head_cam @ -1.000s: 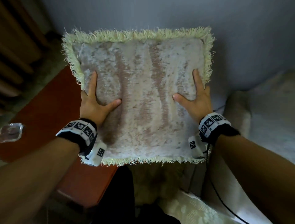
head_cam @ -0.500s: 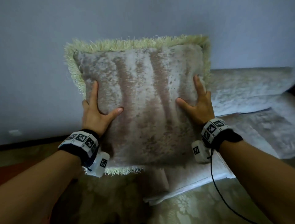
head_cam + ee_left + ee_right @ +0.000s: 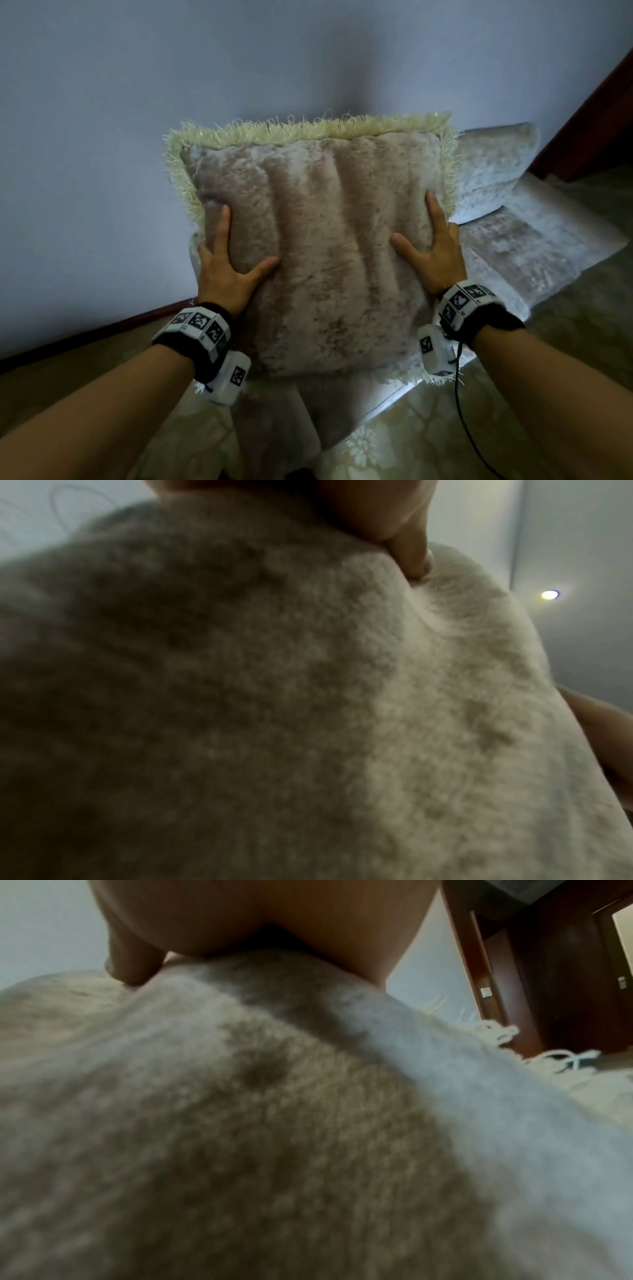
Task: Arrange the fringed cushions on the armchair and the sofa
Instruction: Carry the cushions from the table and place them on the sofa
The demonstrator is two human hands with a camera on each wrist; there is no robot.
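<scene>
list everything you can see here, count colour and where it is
fringed cushion: one, beige plush with pale yellow-green fringe, held upright in front of the sofa
sofa: one, pale silvery-beige velvet, against the wall, behind and to the right of the cushion
wall: one, pale blue-grey, across the back
skirting board: one, dark brown, along the foot of the wall at left
carpet: one, beige with a pale flower pattern, on the floor in front
door frame: one, dark red-brown, far right
wrist cameras: two, white with black markers, under each wrist
cable: one, black, hanging from the right wrist
left hand: grip on the cushion's left side, thumb on the front
right hand: grip on the cushion's right side, thumb on the front
</scene>
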